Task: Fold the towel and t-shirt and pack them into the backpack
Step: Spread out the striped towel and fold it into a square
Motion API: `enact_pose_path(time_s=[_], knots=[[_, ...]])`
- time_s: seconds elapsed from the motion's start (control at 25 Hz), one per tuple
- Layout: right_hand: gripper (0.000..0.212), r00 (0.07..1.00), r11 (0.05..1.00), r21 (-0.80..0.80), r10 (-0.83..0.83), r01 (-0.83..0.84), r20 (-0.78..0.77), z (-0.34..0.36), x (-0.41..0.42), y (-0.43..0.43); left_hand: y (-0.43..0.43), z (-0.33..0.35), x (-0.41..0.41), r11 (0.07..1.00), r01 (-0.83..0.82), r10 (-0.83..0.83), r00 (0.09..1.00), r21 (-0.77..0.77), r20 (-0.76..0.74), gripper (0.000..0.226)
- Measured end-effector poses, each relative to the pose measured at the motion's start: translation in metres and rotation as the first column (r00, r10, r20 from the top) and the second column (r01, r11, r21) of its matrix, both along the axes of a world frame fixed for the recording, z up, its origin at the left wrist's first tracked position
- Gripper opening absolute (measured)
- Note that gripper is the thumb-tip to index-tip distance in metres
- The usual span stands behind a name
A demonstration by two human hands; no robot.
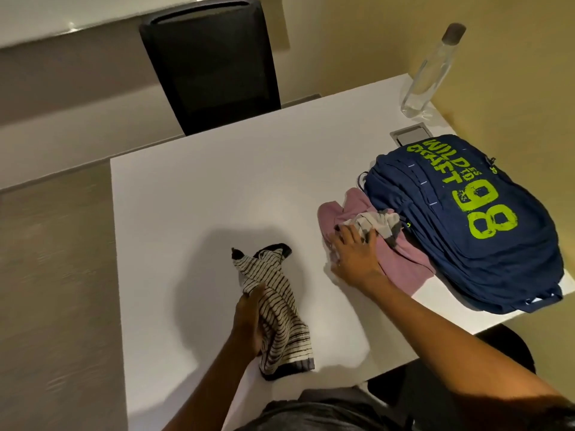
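Now we grip the striped towel [277,309] in our left hand [249,318], fingers curled round its bunched middle near the front edge of the white table [217,188]. One end trails away from us onto the tabletop and the other hangs down beside the wrist.

Our right hand [354,253] lies well apart from it, fingers spread and fairly straight on a pink cloth [401,259]. The fingertips reach a crumpled grey-and-white cloth [378,223] on top, though we cannot tell whether they pinch it.

The towel is cream with thin dark stripes and a dark hem, and it is twisted rather than flat. The pink cloth is rumpled and lies against the left side of the backpack [460,225], partly tucked at its edge; we cannot tell whether it is the t-shirt.

The backpack is navy with lime-green lettering and a big "98", and it lies on its back at the right of the table. Beyond it a small metal cable hatch [410,136] is set into the tabletop, and a clear bottle [429,73] stands at the far right corner. A black chair [211,63] is drawn up at the far side.
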State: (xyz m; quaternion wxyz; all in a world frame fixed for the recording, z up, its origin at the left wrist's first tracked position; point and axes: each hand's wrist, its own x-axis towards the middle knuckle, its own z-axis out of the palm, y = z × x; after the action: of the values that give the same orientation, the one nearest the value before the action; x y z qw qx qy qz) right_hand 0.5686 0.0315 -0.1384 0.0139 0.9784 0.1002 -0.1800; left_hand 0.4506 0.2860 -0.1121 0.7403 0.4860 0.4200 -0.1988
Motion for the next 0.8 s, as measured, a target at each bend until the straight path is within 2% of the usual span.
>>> enact_pose_path(time_s=[0.08, 0.12, 0.2, 0.28, 0.32, 0.4, 0.48, 0.56, 0.6, 0.64, 0.68, 0.76, 0.8], knots=[[0.067, 0.997, 0.935, 0.344, -0.071, 0.08, -0.037, 0.016, -0.016, 0.038, -0.001, 0.009, 0.0, 0.999, 0.044, -0.043, 0.999, -0.02, 0.017, 0.037], [0.065, 0.991, 0.869, 0.477, -0.106, 0.133, -0.083, 0.025, -0.021, 0.056, -0.003, 0.012, 0.0, 0.996, 0.075, -0.079, 0.995, 0.057, 0.064, 0.033], [0.064, 0.979, 0.772, 0.604, -0.14, 0.201, -0.146, 0.04, -0.022, 0.091, -0.006, 0.019, -0.004, 0.953, 0.126, -0.183, 0.964, 0.274, 0.193, 0.028], [0.066, 0.963, 0.701, 0.661, -0.184, 0.268, -0.195, 0.058, -0.018, 0.12, -0.012, 0.027, -0.008, 0.885, 0.178, -0.331, 0.89, 0.43, 0.313, 0.034], [0.071, 0.947, 0.627, 0.71, -0.228, 0.321, -0.227, 0.067, -0.018, 0.131, -0.013, 0.031, -0.012, 0.838, 0.198, -0.402, 0.854, 0.509, 0.33, 0.04], [0.064, 0.889, 0.404, 0.801, -0.318, 0.442, -0.33, 0.087, -0.02, 0.145, -0.014, 0.039, -0.02, 0.75, 0.191, -0.496, 0.796, 0.633, 0.347, 0.047], [0.049, 0.808, 0.128, 0.824, -0.327, 0.551, -0.49, 0.102, -0.018, 0.149, -0.009, 0.044, -0.024, 0.714, 0.163, -0.539, 0.749, 0.681, 0.385, 0.051], [0.043, 0.671, -0.156, 0.695, -0.184, 0.701, -0.718, 0.123, -0.015, 0.146, -0.001, 0.048, -0.028, 0.737, 0.143, -0.52, 0.744, 0.661, 0.419, 0.055], [0.042, 0.6, -0.245, 0.603, -0.094, 0.759, -0.794, 0.133, -0.013, 0.144, 0.003, 0.05, -0.028, 0.75, 0.133, -0.496, 0.76, 0.648, 0.419, 0.057], [0.037, 0.566, -0.299, 0.547, -0.028, 0.782, -0.824, 0.143, -0.013, 0.143, 0.007, 0.052, -0.029, 0.756, 0.121, -0.474, 0.778, 0.643, 0.412, 0.058], [0.028, 0.58, -0.301, 0.557, -0.017, 0.774, -0.815, 0.148, -0.012, 0.144, 0.012, 0.053, -0.029, 0.765, 0.098, -0.443, 0.798, 0.637, 0.409, 0.057], [0.018, 0.694, -0.225, 0.687, -0.059, 0.691, -0.717, 0.156, -0.013, 0.146, 0.018, 0.059, -0.031, 0.783, 0.039, -0.378, 0.822, 0.621, 0.426, 0.05], [0.023, 0.758, -0.17, 0.758, -0.077, 0.63, -0.647, 0.16, -0.013, 0.147, 0.02, 0.062, -0.032, 0.798, -0.002, -0.336, 0.829, 0.603, 0.447, 0.044]])
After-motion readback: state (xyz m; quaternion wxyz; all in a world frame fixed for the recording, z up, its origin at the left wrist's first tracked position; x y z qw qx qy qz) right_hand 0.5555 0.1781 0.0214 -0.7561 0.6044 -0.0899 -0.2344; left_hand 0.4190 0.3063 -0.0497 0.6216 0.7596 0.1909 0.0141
